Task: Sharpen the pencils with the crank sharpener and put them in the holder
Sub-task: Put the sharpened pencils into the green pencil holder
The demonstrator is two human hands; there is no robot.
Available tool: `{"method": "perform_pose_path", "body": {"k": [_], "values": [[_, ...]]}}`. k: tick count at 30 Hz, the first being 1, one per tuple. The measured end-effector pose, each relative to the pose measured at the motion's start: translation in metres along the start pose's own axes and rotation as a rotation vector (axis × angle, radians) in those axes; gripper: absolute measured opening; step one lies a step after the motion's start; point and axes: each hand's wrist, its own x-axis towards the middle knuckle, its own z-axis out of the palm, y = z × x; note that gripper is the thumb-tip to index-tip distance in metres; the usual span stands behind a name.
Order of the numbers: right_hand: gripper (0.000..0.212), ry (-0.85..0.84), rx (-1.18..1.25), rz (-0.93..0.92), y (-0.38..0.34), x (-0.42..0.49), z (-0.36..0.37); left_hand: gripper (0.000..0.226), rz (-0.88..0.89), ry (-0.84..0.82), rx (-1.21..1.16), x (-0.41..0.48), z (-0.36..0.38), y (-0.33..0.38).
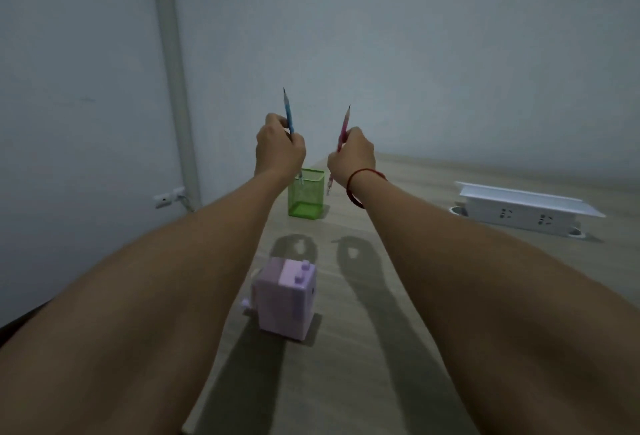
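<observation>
My left hand point(279, 147) is raised above the table, shut on a blue pencil point(288, 111) that points up with a sharp tip. My right hand point(353, 155) is held beside it, shut on a pink pencil point(344, 128), also tip up. Below and between the hands stands a green mesh holder point(306, 196) on the wooden table point(398, 296); the blue pencil's lower end shows just over the holder's left rim. A lilac crank sharpener point(284, 297) stands nearer to me, its crank handle on its left side, between my forearms.
A white pop-up socket box point(526, 206) with its lid raised sits at the right of the table. The table's left edge runs along a grey wall with a vertical pipe point(173, 64) and a wall outlet point(168, 196).
</observation>
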Motion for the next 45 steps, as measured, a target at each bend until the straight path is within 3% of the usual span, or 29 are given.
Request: {"method": "perform_pose_path", "body": {"k": [8,15,18,20,21,23,27,32,38,45], "values": [[0.022,0.075,0.064,-0.06,0.012,0.057,0.052,0.021,-0.005,0.102,-0.032,0.052,0.032,-0.053],[0.021,-0.058,-0.054,0.008,0.037,0.069,0.079,0.022,-0.09,-0.03,0.283,0.051,0.057,-0.088],[0.019,-0.124,-0.084,0.045,0.037,0.069,0.076,0.025,-0.178,-0.129,0.32,0.051,0.059,-0.09],[0.006,-0.179,-0.122,0.05,0.035,0.066,0.068,0.027,-0.191,-0.142,0.345,0.049,0.055,-0.083],[0.012,-0.19,-0.14,0.049,0.035,0.065,0.063,0.028,-0.182,-0.135,0.369,0.046,0.052,-0.078],[0.024,-0.208,-0.201,0.034,0.03,0.06,0.046,0.027,-0.145,-0.123,0.414,0.036,0.044,-0.062],[0.009,-0.234,-0.275,-0.009,0.017,0.04,-0.003,0.035,-0.012,-0.174,0.581,0.009,0.03,-0.018],[0.036,-0.21,-0.419,-0.025,0.021,-0.002,-0.085,0.045,0.021,-0.271,0.583,-0.038,0.026,0.055],[0.049,-0.115,-0.493,0.065,0.069,-0.049,-0.19,0.048,0.043,-0.439,0.528,-0.121,0.067,0.118],[0.042,-0.043,-0.577,0.201,0.148,-0.1,-0.29,0.047,0.076,-0.586,0.442,-0.205,0.125,0.165]]}}
